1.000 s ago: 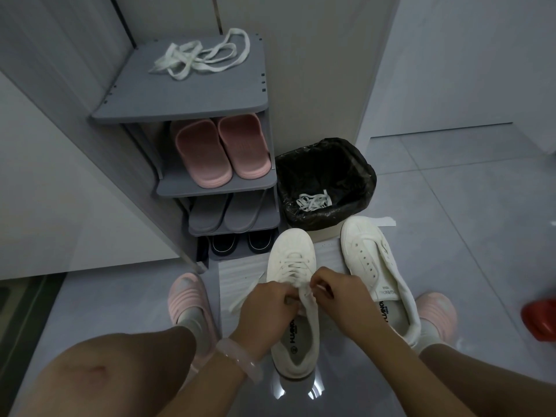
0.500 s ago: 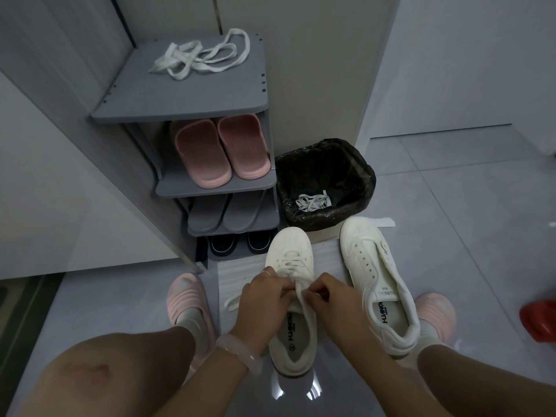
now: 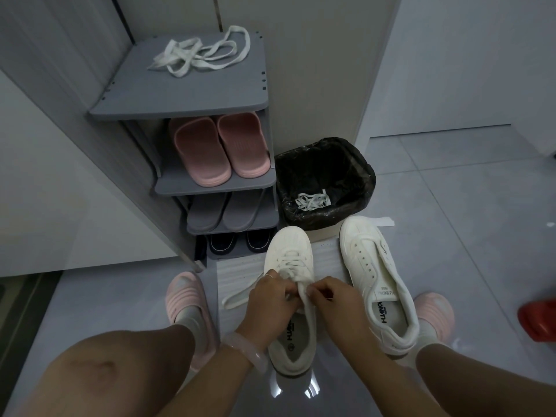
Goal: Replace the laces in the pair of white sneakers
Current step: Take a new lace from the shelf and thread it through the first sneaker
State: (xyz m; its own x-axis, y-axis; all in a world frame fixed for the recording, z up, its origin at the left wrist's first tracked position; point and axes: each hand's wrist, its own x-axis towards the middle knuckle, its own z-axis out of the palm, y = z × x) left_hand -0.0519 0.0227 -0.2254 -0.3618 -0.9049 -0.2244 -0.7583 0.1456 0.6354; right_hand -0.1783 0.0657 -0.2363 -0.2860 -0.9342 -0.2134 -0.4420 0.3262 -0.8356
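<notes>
Both hands meet over the tongue of the near sneaker (image 3: 289, 266), the left hand (image 3: 269, 299) and right hand (image 3: 334, 302) each pinching the lace (image 3: 296, 285), so draw both ends evenly; the unlaced sneaker (image 3: 377, 278) lies just right of the right hand, a spare lace (image 3: 204, 54) far ahead

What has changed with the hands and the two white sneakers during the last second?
Both hands, left hand and right hand, keep pinching the white flat lace on the laced white sneaker and edged slightly toward its toe. The unlaced white sneaker and the loose white lace on the grey rack stayed put.
</notes>
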